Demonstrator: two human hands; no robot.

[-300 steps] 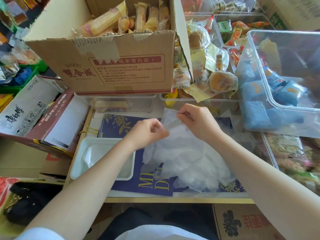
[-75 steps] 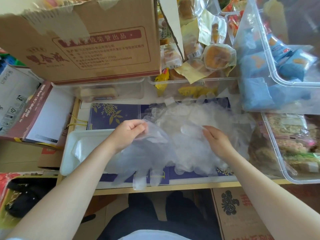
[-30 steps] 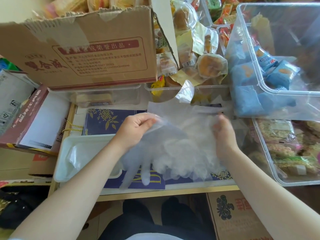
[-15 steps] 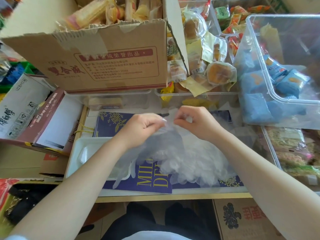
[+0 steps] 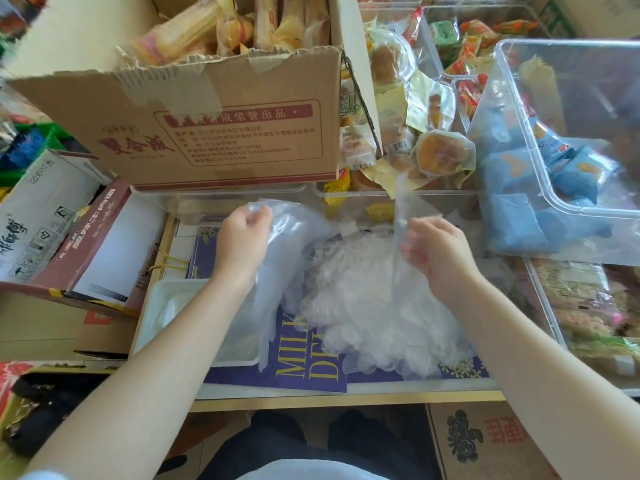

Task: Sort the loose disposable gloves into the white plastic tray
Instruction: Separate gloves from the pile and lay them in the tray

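Beside the white tray (image 5: 166, 306), left hand (image 5: 242, 242) and right hand (image 5: 434, 249) fingers each pinch a clear glove above the glove pile (image 5: 374, 306); booklet (image 5: 304, 370) reads "MIL/DE".

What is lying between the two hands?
In the head view, the pile of loose gloves lies between the left hand and the right hand; each hand pinches a clear glove.

A light wooden tabletop (image 5: 346, 398) under soft daylight; behind it a torn brown cardboard box (image 5: 221, 133) of wrapped snacks; clear plastic bins (image 5: 568, 140) at right; cartons (image 5: 485, 445) on the floor.
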